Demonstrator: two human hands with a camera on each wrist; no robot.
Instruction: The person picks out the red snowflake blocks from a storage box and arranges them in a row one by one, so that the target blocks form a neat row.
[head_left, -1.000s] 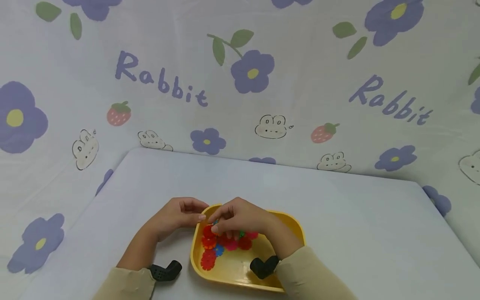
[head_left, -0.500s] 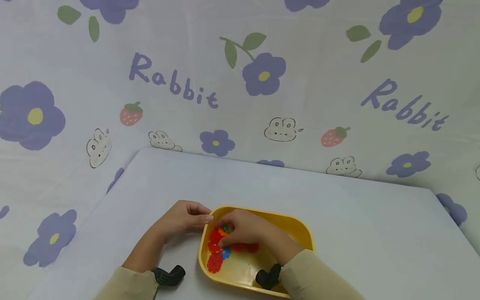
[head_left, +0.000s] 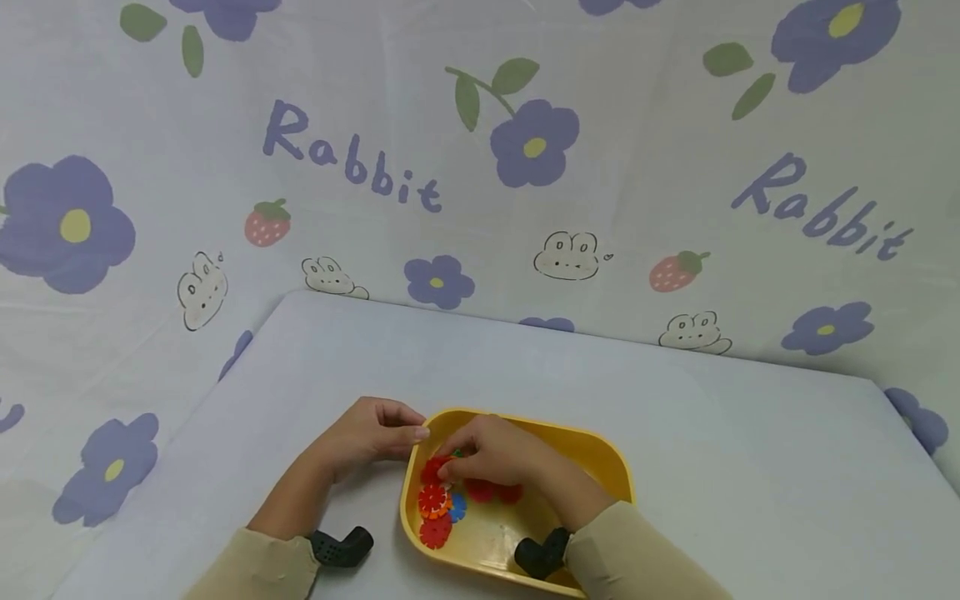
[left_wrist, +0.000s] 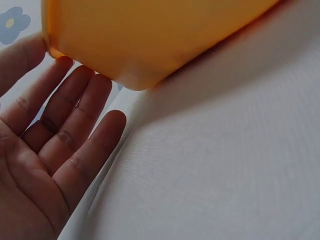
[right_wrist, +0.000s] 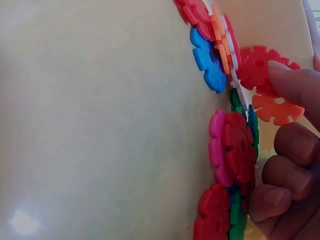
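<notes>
In the head view I'm seeing the yellow tray (head_left: 491, 537) running lengthwise left to right, flower discs (head_left: 433, 502) lying toward its left end, nearest the right hand (head_left: 498, 454); in the left wrist view, the left hand (left_wrist: 55, 150), fingers loosely extended, is touching the tray's far-left corner; in the right wrist view, the right hand is pinching a red disc (right_wrist: 256, 71)

Smooth, glossy plastic tray (head_left: 491, 537); plastic discs (right_wrist: 241, 147); matt, cloth-like table cover (left_wrist: 210, 165).
</notes>
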